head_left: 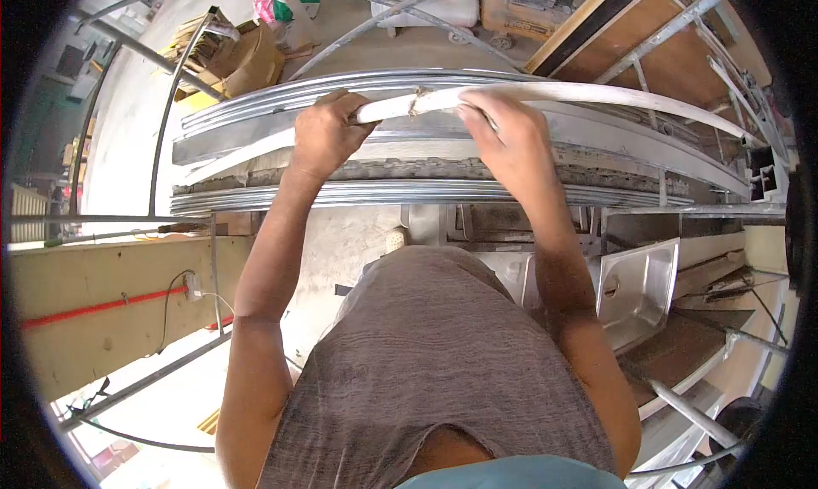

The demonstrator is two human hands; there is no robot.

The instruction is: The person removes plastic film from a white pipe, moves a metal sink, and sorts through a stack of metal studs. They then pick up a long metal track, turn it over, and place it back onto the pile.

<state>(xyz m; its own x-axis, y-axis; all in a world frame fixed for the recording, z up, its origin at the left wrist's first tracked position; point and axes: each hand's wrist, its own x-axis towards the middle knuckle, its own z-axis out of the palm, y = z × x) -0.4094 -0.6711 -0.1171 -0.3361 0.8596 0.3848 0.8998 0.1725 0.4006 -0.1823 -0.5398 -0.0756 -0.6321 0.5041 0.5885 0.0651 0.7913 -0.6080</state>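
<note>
Several long metal channels lie stacked crosswise in front of the person and fill the middle of the view; the fisheye lens bends them. Below the stack on the right, a shiny sheet-metal pan leans among more profiles. A cardboard box sits on the floor beyond the stack, upper left.

One long white strip lies along the top of the stack. Its near end is in the hands and the rest runs off to the right, past the stack's far edge.

Left hand: grip closed, fingers wrapped around the strip's left end, wrist over the front channels. Right hand: grip also closed on the strip, just beside the left, fingers curled over its top edge. Can't tell whether the thumb is underneath.

A rough, frayed patch shows on the strip between the two hands, which are near each other but not touching.
</note>
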